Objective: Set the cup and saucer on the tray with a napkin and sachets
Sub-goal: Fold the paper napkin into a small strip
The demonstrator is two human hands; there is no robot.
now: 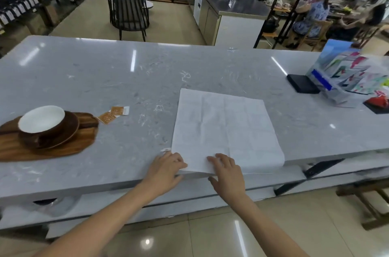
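Note:
A white napkin (pixel 225 128) lies unfolded flat on the grey marble counter, its near edge hanging slightly over the counter's front. My left hand (pixel 166 169) rests at its near left corner and my right hand (pixel 226 172) lies on its near edge, thumb below the edge. At the far left a brown cup with a white inside (pixel 42 120) stands on a brown saucer (pixel 63 132), on a wooden tray (pixel 69 147). Two orange sachets (pixel 113 114) lie on the counter just right of the tray.
A black box (pixel 303 84), a clear holder of coloured leaflets (pixel 347 73) and a red item (pixel 379 102) sit at the counter's right end. Behind the counter are a dark chair (pixel 128 15), a steel cabinet (pixel 227 17), shelves and seated people (pixel 315 15).

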